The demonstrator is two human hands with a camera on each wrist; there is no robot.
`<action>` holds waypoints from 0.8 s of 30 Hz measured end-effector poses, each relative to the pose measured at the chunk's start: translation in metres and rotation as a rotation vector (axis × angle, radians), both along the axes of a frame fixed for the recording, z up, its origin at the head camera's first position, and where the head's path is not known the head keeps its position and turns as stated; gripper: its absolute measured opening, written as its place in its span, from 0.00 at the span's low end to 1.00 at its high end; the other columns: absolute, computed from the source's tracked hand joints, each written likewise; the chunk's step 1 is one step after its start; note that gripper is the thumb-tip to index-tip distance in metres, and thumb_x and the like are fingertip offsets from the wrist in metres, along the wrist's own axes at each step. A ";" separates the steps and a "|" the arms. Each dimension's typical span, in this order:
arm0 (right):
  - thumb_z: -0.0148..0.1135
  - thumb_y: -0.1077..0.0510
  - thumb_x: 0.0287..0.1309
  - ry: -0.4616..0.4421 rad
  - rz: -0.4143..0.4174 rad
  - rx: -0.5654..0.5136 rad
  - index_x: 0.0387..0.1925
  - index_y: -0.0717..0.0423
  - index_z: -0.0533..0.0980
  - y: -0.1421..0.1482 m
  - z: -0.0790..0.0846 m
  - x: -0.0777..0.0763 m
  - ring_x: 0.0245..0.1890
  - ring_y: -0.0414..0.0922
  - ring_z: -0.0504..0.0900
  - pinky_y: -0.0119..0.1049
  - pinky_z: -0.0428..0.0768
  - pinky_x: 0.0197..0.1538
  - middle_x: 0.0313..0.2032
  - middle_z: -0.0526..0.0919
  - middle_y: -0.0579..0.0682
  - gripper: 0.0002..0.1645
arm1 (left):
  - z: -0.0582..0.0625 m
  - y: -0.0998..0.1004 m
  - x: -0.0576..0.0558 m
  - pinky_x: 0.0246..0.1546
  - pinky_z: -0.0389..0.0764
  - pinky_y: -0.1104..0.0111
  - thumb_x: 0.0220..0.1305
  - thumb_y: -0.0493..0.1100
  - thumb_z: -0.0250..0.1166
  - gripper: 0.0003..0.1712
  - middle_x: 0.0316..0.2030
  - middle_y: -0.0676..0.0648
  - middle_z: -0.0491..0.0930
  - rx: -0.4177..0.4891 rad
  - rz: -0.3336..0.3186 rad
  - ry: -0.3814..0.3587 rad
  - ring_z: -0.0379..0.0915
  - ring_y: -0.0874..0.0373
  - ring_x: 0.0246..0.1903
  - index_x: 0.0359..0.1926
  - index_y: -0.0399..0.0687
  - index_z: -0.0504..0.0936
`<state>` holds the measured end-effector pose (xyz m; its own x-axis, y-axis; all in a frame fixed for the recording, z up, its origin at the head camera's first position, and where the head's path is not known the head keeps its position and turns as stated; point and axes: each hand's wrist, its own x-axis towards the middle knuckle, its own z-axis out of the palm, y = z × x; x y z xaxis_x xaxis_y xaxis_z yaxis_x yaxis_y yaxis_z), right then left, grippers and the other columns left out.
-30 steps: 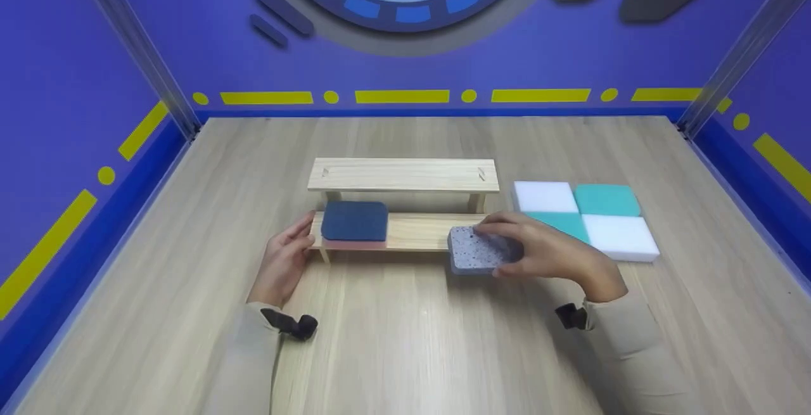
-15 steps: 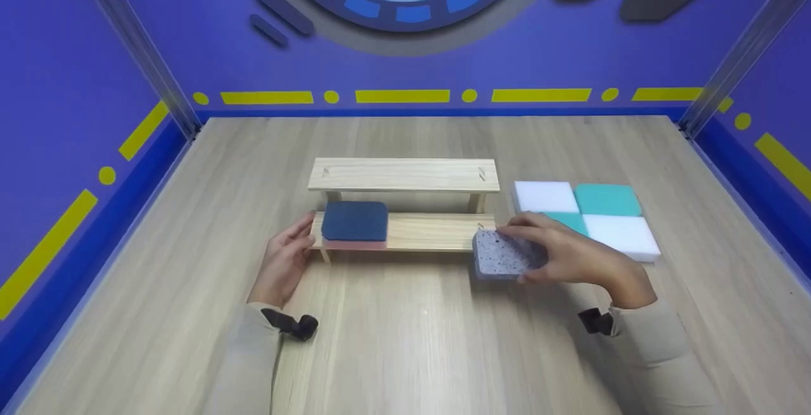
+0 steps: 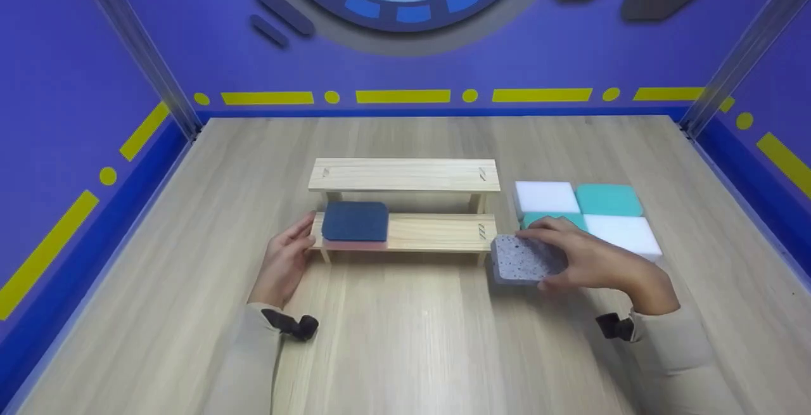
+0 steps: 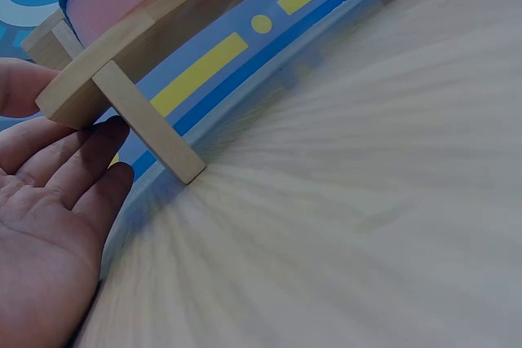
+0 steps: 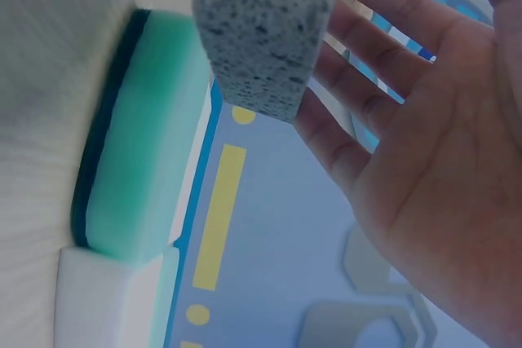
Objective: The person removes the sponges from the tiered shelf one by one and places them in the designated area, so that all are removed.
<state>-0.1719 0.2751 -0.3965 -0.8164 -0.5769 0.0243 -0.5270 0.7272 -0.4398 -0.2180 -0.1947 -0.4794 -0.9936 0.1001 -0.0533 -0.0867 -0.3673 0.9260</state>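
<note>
My right hand [image 3: 586,263] pinches a grey speckled sponge [image 3: 523,260] by its right part, above the table off the lower step's right end. In the right wrist view the speckled sponge [image 5: 265,34] shows between thumb side and fingers. My left hand [image 3: 285,266] holds the left end of a two-step wooden stand [image 3: 437,231]. The left wrist view has the thumb above the board end [image 4: 81,91] and the fingers under it. On the lower step's left lies a sponge [image 3: 355,222], dark blue on top and pink below.
Right of the stand, white sponges [image 3: 621,234] and green sponges [image 3: 608,199] lie together in a block; my right hand partly covers the nearer green one. Blue panels [image 3: 405,73] stand around the back and sides of the wooden table [image 3: 393,339].
My right hand has moved right and slightly toward me with the grey sponge, from over the lower step's right end to beside it. The left hand and stand have stayed put.
</note>
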 end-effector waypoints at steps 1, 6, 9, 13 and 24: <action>0.76 0.59 0.38 0.001 0.000 -0.002 0.64 0.55 0.70 0.001 0.000 0.000 0.55 0.46 0.69 0.47 0.74 0.56 0.57 0.72 0.52 0.46 | 0.000 0.000 0.000 0.74 0.43 0.57 0.66 0.25 0.45 0.33 0.74 0.35 0.46 0.000 0.002 -0.001 0.40 0.48 0.75 0.71 0.26 0.49; 0.76 0.59 0.38 -0.010 -0.012 0.011 0.63 0.54 0.71 0.006 0.001 0.003 0.55 0.47 0.70 0.48 0.74 0.56 0.56 0.72 0.52 0.45 | 0.000 0.000 -0.001 0.74 0.43 0.57 0.66 0.25 0.45 0.33 0.74 0.35 0.46 -0.002 0.007 -0.001 0.40 0.48 0.75 0.71 0.26 0.49; 0.76 0.59 0.38 -0.031 -0.030 0.029 0.63 0.52 0.71 0.009 0.002 0.004 0.55 0.47 0.69 0.49 0.74 0.57 0.57 0.72 0.51 0.44 | -0.001 0.000 0.000 0.74 0.43 0.58 0.66 0.25 0.45 0.33 0.74 0.35 0.47 0.003 0.011 -0.004 0.41 0.48 0.75 0.71 0.26 0.49; 0.75 0.59 0.38 -0.052 -0.036 0.044 0.62 0.51 0.72 0.014 0.002 0.005 0.55 0.47 0.69 0.48 0.74 0.55 0.56 0.72 0.49 0.43 | -0.001 0.001 0.000 0.74 0.44 0.58 0.66 0.25 0.46 0.33 0.74 0.35 0.47 0.003 0.013 -0.009 0.41 0.47 0.74 0.71 0.26 0.49; 0.76 0.59 0.38 -0.104 -0.052 0.065 0.61 0.51 0.72 0.025 -0.004 0.008 0.56 0.48 0.67 0.48 0.73 0.56 0.57 0.71 0.49 0.43 | -0.001 -0.001 -0.001 0.74 0.44 0.58 0.66 0.25 0.45 0.33 0.74 0.35 0.46 0.004 0.009 -0.015 0.40 0.48 0.75 0.71 0.26 0.48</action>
<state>-0.1640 0.2997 -0.4008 -0.8415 -0.5314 -0.0975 -0.4421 0.7809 -0.4413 -0.2188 -0.1953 -0.4804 -0.9936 0.0910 -0.0675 -0.0968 -0.3721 0.9231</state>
